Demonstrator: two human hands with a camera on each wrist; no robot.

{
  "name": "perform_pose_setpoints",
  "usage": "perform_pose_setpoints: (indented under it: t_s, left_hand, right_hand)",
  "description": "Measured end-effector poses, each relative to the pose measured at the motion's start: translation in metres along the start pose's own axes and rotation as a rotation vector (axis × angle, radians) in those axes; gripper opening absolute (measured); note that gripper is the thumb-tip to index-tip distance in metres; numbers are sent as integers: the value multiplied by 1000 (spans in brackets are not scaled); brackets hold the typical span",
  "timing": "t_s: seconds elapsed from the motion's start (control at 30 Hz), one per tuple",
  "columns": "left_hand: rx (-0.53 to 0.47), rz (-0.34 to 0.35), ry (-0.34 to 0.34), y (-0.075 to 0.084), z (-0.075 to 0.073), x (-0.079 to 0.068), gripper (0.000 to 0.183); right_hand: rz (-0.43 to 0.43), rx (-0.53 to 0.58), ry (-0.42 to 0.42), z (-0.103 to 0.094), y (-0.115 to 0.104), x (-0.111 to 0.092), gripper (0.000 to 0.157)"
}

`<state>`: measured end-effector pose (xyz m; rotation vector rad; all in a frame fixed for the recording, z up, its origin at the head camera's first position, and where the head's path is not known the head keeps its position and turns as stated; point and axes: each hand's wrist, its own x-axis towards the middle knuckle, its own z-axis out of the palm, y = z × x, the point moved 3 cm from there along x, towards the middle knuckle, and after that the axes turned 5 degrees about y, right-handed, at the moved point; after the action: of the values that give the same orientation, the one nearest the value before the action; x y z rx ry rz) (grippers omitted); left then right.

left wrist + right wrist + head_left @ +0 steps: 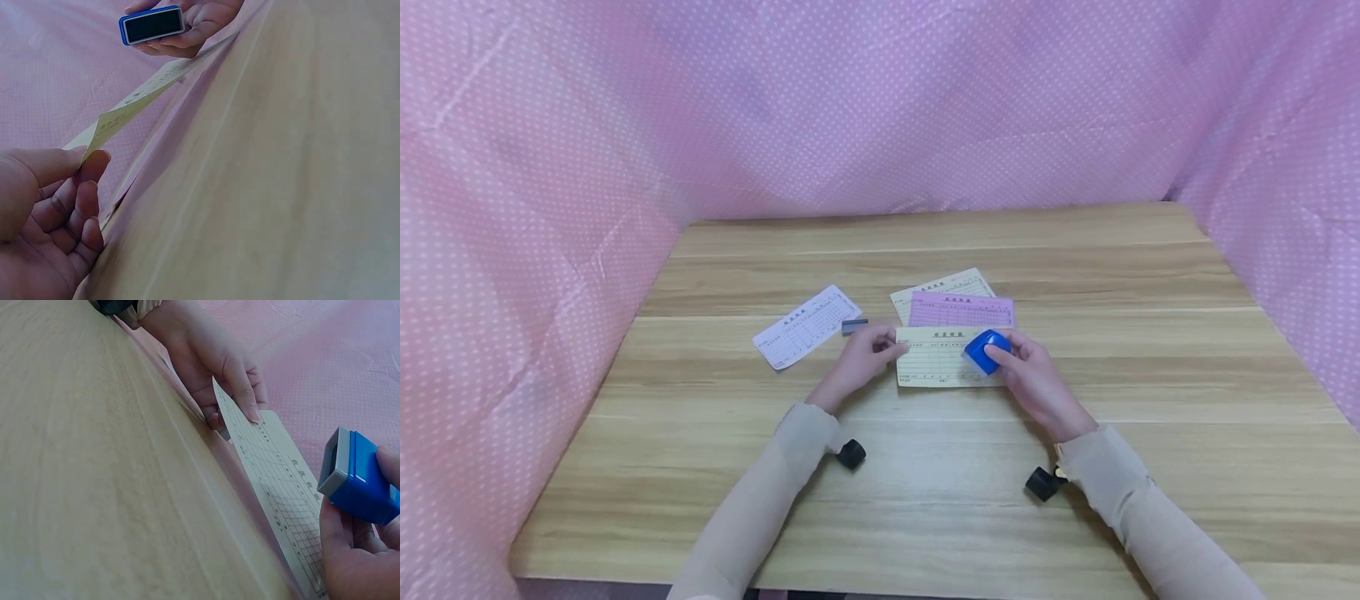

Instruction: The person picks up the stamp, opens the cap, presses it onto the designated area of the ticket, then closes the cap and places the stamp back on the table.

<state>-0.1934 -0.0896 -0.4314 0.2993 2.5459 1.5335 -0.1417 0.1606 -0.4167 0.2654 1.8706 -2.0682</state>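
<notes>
My left hand (859, 360) pinches the left edge of a pale yellow printed slip (925, 367) between thumb and forefinger. That edge is raised above the wooden table and bends slightly in the left wrist view. My right hand (1041, 387) grips a blue self-inking stamp (990, 350) over the slip's right part, hiding some of the print. The stamp (153, 26) shows its dark, light-rimmed face toward the left wrist camera. In the right wrist view the stamp (362, 478) is tilted sideways, with the right fingers right at the slip's end.
Behind the held slip lie a purple-pink slip (962, 310) and another pale yellow slip (943, 287), overlapping. A white slip (807, 327) lies to the left, beside a small grey block (854, 326). Dotted pink cloth (925, 108) surrounds the wooden table (910, 500).
</notes>
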Motion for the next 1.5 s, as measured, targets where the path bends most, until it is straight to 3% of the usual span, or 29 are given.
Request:
perform_pose_setpoints:
  t_s: [0.27, 0.7, 0.87, 1.13, 1.5]
  left_hand:
    - [-22, -19, 3, -4, -7, -10, 15]
    - [-45, -67, -53, -11, -17, -30, 15]
    - [11, -55, -44, -14, -22, -35, 14]
    - [117, 17, -36, -15, -25, -40, 11]
    - [244, 50, -46, -10, -26, -43, 17]
  right_hand:
    - [10, -16, -10, -1, 1, 0, 65]
    - [21, -8, -11, 2, 1, 1, 65]
    - [24, -13, -8, 2, 1, 0, 64]
    - [37, -6, -12, 2, 1, -1, 64]
    - [22, -15, -2, 1, 1, 1, 63]
